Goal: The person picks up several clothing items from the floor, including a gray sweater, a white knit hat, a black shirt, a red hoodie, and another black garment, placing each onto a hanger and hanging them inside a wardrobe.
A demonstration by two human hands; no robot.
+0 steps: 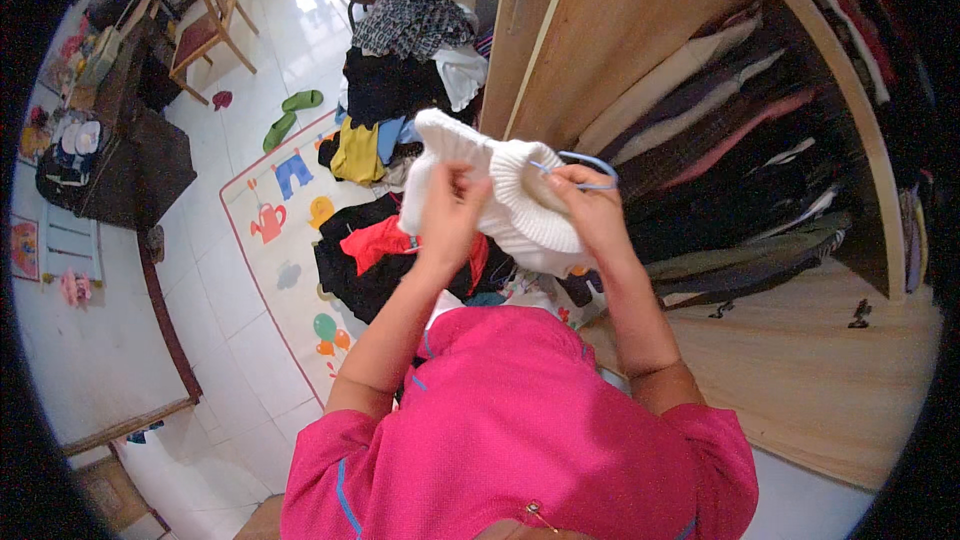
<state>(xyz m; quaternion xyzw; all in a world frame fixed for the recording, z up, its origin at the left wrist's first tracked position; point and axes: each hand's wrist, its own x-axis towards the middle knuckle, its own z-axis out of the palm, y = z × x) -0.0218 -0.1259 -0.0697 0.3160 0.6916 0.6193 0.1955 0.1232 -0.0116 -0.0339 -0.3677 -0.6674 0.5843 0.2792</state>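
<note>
A white knit sweater (517,221) with a thick ribbed collar hangs in front of me. My right hand (589,199) grips a light-blue hanger (596,160) beside the collar opening, and part of the hanger reaches into the neck. Blurred by motion, my left hand (455,214) is against the sweater's left part with its fingers curled; whether it pinches the knit cannot be made out. Below the sweater, a red garment (379,241) lies on black clothing (349,270).
Piled clothes (394,86) stretch ahead over a patterned play mat (281,255). An open wardrobe (832,37) packed with hanging garments stands right, its wooden door (540,37) ahead. Green slippers (289,120) and a wooden chair (214,26) are on the tiles.
</note>
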